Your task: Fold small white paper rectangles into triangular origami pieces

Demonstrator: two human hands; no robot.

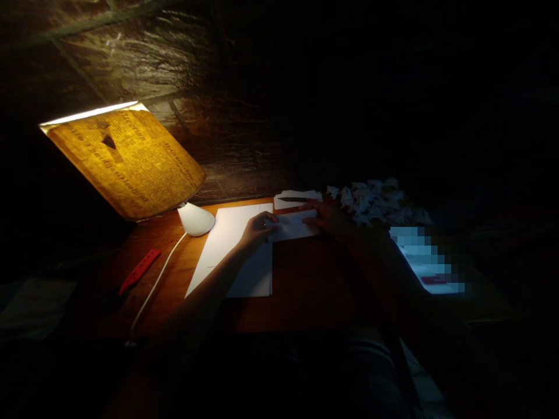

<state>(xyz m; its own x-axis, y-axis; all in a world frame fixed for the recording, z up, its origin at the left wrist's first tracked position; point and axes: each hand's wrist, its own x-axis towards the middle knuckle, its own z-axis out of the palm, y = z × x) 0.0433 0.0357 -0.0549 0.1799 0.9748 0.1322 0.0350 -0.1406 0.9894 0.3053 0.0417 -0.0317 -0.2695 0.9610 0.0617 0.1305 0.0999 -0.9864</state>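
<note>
One lamplit wooden table (305,291), dim room

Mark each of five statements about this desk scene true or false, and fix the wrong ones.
1. The left hand and right hand touch the same piece of paper. True.
2. The lamp is switched off. False: light glows through its shade.
3. The red object lies left of the white cord. True.
4. The folded paper shapes sit beside the lamp's base. False: they lie beyond the right hand, away from the lamp.
5. A dark, slim object rests on the small sheets. True.
</note>
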